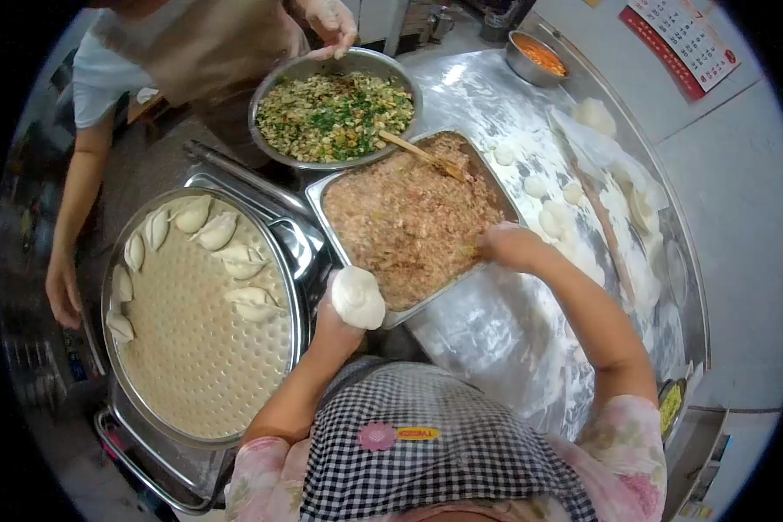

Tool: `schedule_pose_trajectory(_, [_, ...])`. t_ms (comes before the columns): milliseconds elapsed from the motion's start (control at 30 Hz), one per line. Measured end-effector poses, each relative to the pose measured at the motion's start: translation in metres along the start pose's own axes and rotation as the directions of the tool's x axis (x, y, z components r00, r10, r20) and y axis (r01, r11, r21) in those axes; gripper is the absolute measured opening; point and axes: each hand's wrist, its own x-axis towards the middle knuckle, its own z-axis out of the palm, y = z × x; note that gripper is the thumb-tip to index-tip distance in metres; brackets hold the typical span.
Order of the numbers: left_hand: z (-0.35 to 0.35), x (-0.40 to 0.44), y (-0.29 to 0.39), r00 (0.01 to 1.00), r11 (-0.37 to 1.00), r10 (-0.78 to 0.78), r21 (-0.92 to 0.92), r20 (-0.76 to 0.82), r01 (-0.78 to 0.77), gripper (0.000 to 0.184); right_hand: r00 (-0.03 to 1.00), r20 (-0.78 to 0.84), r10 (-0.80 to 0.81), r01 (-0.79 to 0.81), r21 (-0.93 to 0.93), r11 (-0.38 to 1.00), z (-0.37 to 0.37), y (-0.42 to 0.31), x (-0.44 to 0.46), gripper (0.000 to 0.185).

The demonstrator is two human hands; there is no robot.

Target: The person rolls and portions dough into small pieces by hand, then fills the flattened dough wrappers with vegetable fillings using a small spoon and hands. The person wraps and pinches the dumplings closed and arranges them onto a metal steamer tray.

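A round, pale dough wrapper (pixel 358 297) rests on my left hand (pixel 329 329), which is curled under it beside the near left corner of the meat tray. Minced meat filling (pixel 409 222) fills this rectangular metal tray (pixel 340 246). At the tray's right side, my right hand (pixel 509 247) is closed, its fingertips over the filling; whatever they grip is hidden. A wooden spatula (pixel 422 156) lies across the far part of the filling, away from my hands. To the left, a round perforated steamer tray (pixel 187 348) holds several folded dumplings (pixel 216 231) along its far edge.
Behind the meat stands a metal bowl (pixel 264 143) of chopped green filling, a co-worker's hand (pixel 332 26) at its rim. The co-worker's other hand (pixel 63 289) hangs at left. A floured steel table (pixel 470 326) bears dough pieces (pixel 555 217), a rolling pin (pixel 602 213) and an orange-filled bowl (pixel 538 59).
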Motion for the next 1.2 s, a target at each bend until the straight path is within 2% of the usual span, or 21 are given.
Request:
schedule_pose_trajectory(133, [0.0,0.007,0.004,0.991,0.988,-0.13,-0.08,-0.007,0.129,0.039,0.998,0.051,-0.046,0.039,0.143,0.989,0.001,0.008,0.006,0.014])
schedule_pose_trajectory(233, [0.0,0.014,0.002,0.996,0.989,-0.068,0.136,0.061,0.06,0.044,0.982,0.116,-0.146,0.108,0.284,0.953,0.001,0.013,0.01,0.012])
schedule_pose_trajectory(333, [0.006,0.018,-0.007,0.99,0.99,-0.14,0.012,0.011,0.14,0.046,0.976,0.167,-0.139,0.054,0.43,0.901,0.004,0.014,0.013,0.012])
schedule_pose_trajectory(433, [0.009,0.026,-0.004,1.0,0.993,-0.007,0.122,0.004,0.007,0.047,0.98,0.144,-0.138,0.019,0.621,0.783,0.003,0.011,0.009,0.015])
schedule_pose_trajectory(533, [0.016,0.036,-0.004,0.996,0.995,-0.092,0.026,-0.005,0.092,0.051,0.994,0.107,0.021,-0.097,0.78,0.618,0.009,-0.001,0.005,0.02])
schedule_pose_trajectory(600, [0.024,0.048,-0.007,0.984,0.983,-0.174,-0.061,-0.03,0.172,0.055,0.996,0.008,0.091,-0.061,0.793,0.606,0.009,-0.007,0.003,0.023])
schedule_pose_trajectory(633, [0.029,0.054,-0.008,0.987,0.987,-0.155,-0.055,-0.039,0.152,0.055,0.991,-0.042,0.126,-0.042,0.798,0.602,0.008,-0.011,0.001,0.026])
schedule_pose_trajectory(733, [0.046,0.077,-0.012,0.997,0.994,-0.07,-0.091,-0.039,0.066,0.055,0.976,-0.117,0.183,0.025,0.896,0.443,0.0,-0.036,-0.016,0.027])
schedule_pose_trajectory(833, [0.066,0.095,0.003,0.999,0.998,-0.044,-0.052,-0.01,0.044,0.061,0.947,-0.113,0.301,0.025,0.96,0.28,-0.012,-0.073,-0.036,0.033])
schedule_pose_trajectory(867, [0.072,0.1,0.015,0.996,0.997,0.076,-0.003,-0.05,-0.076,0.056,0.908,-0.302,0.292,0.144,0.877,0.458,-0.004,-0.078,-0.037,0.036])
schedule_pose_trajectory(933, [0.08,0.1,0.042,0.991,0.993,0.052,-0.103,-0.124,-0.065,0.054,0.761,-0.625,0.174,0.308,0.584,0.751,0.013,-0.083,-0.035,0.042])
schedule_pose_trajectory(1000, [0.077,0.098,0.058,0.99,0.987,-0.01,-0.162,-0.142,-0.013,0.056,0.766,-0.627,0.143,0.212,0.456,0.864,0.006,-0.087,-0.044,0.047])
schedule_pose_trajectory(1100, [0.064,0.099,0.048,0.993,0.989,0.069,-0.123,-0.099,-0.081,0.07,0.772,-0.632,0.072,0.149,0.29,0.945,0.0,-0.086,-0.054,0.054])
schedule_pose_trajectory(1133, [0.059,0.101,0.04,0.975,0.978,0.208,-0.014,-0.073,-0.209,0.075,0.776,-0.63,0.044,0.141,0.241,0.96,-0.003,-0.085,-0.058,0.056])
schedule_pose_trajectory(1200, [0.054,0.103,0.031,0.977,0.974,0.211,-0.084,-0.021,-0.212,0.076,0.854,-0.52,0.001,0.11,0.183,0.977,-0.025,-0.083,-0.068,0.055])
